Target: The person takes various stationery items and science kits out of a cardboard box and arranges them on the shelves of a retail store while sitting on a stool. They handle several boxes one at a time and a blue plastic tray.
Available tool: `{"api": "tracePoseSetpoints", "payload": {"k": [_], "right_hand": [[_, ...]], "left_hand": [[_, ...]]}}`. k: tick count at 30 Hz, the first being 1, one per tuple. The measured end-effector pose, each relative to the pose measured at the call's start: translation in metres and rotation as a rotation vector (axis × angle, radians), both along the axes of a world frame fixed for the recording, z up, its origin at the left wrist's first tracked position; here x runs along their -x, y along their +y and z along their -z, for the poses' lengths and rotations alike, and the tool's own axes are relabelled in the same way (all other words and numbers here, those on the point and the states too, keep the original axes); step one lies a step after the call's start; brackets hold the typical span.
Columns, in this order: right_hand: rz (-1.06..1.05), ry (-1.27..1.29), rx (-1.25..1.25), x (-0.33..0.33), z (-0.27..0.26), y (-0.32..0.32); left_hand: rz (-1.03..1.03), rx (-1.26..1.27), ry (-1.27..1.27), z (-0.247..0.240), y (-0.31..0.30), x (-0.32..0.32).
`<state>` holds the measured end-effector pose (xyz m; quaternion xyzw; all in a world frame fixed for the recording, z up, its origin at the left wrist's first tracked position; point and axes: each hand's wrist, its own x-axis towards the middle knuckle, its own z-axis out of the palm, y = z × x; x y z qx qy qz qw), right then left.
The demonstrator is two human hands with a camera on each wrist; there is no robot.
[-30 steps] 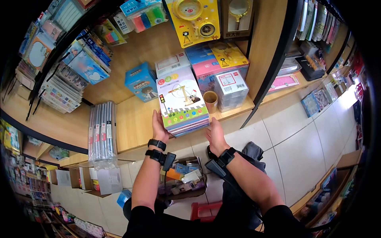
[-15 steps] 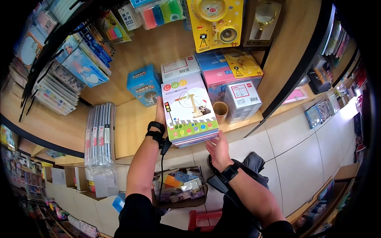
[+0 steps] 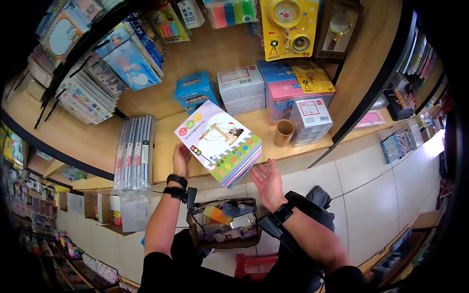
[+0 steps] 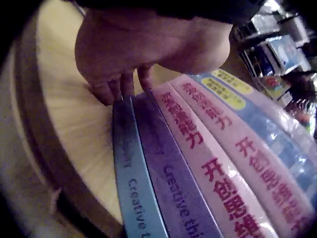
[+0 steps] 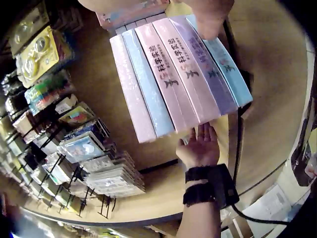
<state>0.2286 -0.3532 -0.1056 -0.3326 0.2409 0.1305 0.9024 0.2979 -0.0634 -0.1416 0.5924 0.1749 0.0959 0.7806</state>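
Evidently, the left hand, fingers extended, touches the stack of boxes, askew at the front edge of the shelf, while the right hand, palm up, fingers apart, is beside its near corner, where even, level support should keep the layers square.

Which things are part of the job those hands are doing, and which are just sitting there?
Part of the job:
- stack of thin boxes, a crane-like picture on top
- left hand, touching the stack
- right hand, palm open beside it

Just there:
- brown cup
- blue box behind the stack
- yellow pack up high
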Motion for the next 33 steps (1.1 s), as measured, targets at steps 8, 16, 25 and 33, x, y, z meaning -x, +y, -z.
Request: {"api": "tracePoseSetpoints", "payload": {"k": [8,16,25,33], "right_hand": [[-0.575,0.126,-0.045,0.035,-0.007,0.021],[-0.373,0.01,-0.143,0.023,0.005,0.04],[-0.03,0.007,-0.015,0.015,-0.01,0.029],[0.083,-0.153,-0.026,-0.015,-0.007,0.023]], "left_hand": [[-0.078,-0.432,-0.006,0.002,0.022,0.04],[0.165,-0.472,-0.073,0.002,0.027,0.021],[0.184,-0.306,-0.011,-0.015,0.019,0.066],[0.306,-0.478,-0.123,-0.01,-0.009,0.042]]}}
